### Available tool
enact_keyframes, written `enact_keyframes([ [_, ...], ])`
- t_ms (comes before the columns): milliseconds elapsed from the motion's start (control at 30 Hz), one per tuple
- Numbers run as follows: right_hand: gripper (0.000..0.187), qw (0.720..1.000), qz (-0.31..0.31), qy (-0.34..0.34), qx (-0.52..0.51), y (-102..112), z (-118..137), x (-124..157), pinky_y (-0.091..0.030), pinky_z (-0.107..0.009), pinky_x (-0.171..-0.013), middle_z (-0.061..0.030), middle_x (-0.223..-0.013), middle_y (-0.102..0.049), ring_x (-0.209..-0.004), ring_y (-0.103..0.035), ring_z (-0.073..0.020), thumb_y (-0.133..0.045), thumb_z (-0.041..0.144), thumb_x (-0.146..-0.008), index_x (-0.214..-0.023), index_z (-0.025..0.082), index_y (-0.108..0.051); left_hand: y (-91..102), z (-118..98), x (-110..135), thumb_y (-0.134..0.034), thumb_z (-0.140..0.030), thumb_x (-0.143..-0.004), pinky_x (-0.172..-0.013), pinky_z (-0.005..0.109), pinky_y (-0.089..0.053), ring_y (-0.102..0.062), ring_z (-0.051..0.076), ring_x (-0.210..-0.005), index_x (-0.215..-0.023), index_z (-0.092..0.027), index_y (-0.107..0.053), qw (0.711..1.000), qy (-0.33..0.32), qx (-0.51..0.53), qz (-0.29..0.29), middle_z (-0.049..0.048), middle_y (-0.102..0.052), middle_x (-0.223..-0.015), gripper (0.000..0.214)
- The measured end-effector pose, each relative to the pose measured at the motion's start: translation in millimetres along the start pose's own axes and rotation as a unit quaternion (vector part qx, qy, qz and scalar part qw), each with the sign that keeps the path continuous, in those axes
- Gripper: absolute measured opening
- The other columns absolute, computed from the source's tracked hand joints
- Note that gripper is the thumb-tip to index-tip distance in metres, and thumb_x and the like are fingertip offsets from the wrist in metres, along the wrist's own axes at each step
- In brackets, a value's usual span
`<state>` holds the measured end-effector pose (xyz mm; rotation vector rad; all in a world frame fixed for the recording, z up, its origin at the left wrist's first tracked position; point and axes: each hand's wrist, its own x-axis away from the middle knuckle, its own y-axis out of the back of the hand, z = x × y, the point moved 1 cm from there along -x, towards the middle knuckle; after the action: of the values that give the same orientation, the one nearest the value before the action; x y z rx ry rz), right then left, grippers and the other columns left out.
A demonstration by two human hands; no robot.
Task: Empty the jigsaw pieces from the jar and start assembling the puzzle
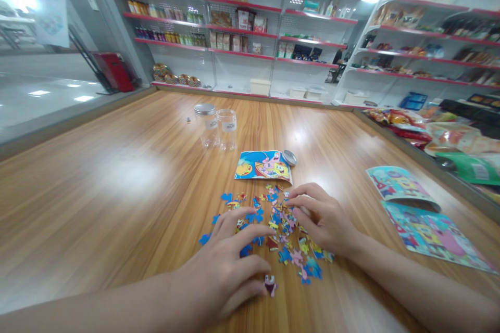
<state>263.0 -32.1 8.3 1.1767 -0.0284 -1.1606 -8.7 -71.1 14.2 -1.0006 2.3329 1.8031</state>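
Note:
Loose jigsaw puzzle pieces (287,223) in blue, pink, yellow and red lie in a heap on the wooden table. My left hand (230,260) hovers palm down over the heap's left side, fingers spread, holding nothing I can see. Close to its lowest fingertip lies a single dark-and-pink puzzle piece (270,285). On the heap's right side, my right hand (324,218) reaches in with bent fingers apart and fingertips among the pieces. Behind the heap is a cartoon picture sheet (261,165), slightly curled, with a round metal lid (289,157) at its right corner.
Two clear jars stand at the back: a lidded jar (207,127) and an open jar (227,130). A small object (188,120) lies left of them. Two more picture sheets (433,229) rest at right. Bagged goods (449,135) line the right edge; stocked shelves (242,31) stand beyond.

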Motion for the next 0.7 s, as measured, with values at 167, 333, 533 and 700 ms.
enact_keyframes([
  [167,0.024,1.000,0.000,-0.005,0.000,-1.4,-0.1,0.4,-0.054,-0.043,-0.090,-0.0102,-0.111,-0.064,-0.107,-0.061,-0.0245,-0.059,0.013,-0.092,-0.112,0.021,-0.070,-2.6,3.6,-0.7,-0.065,-0.024,-0.093,-0.105,0.064,-0.039,-0.032,0.038,-0.136,-0.100,-0.028,-0.072,1.000,-0.009,0.003,-0.027,0.0061,-0.056,-0.137,0.010],
  [333,0.024,1.000,-0.001,-0.005,0.002,-2.6,-0.8,0.2,-0.054,-0.042,-0.089,-0.0100,-0.111,-0.064,-0.107,-0.061,-0.0242,-0.059,0.013,-0.092,-0.112,0.022,-0.069,-2.4,1.3,-0.6,-0.062,-0.018,-0.093,-0.107,0.064,-0.038,-0.030,0.037,-0.137,-0.113,-0.031,-0.069,1.000,-0.019,0.003,-0.013,0.0058,-0.054,-0.139,0.025],
  [533,0.021,1.000,-0.007,-0.001,0.008,-1.7,0.1,0.0,-0.054,-0.043,-0.090,-0.0098,-0.110,-0.064,-0.108,-0.061,-0.0244,-0.059,0.013,-0.092,-0.108,0.022,-0.069,2.6,-2.1,-1.7,-0.064,-0.026,-0.093,-0.110,0.064,-0.036,-0.033,0.037,-0.138,-0.109,-0.027,-0.069,1.000,-0.014,0.008,0.018,0.0070,-0.057,-0.136,0.017],
  [700,0.020,1.000,-0.006,-0.007,0.013,-1.6,-0.3,0.8,-0.053,-0.043,-0.089,-0.0099,-0.110,-0.064,-0.108,-0.061,-0.0247,-0.059,0.014,-0.092,-0.108,0.022,-0.070,3.0,-2.3,-3.7,-0.065,-0.028,-0.093,-0.112,0.063,-0.035,-0.035,0.036,-0.139,-0.105,-0.026,-0.069,1.000,-0.003,0.018,0.025,0.0063,-0.058,-0.135,0.013],
])
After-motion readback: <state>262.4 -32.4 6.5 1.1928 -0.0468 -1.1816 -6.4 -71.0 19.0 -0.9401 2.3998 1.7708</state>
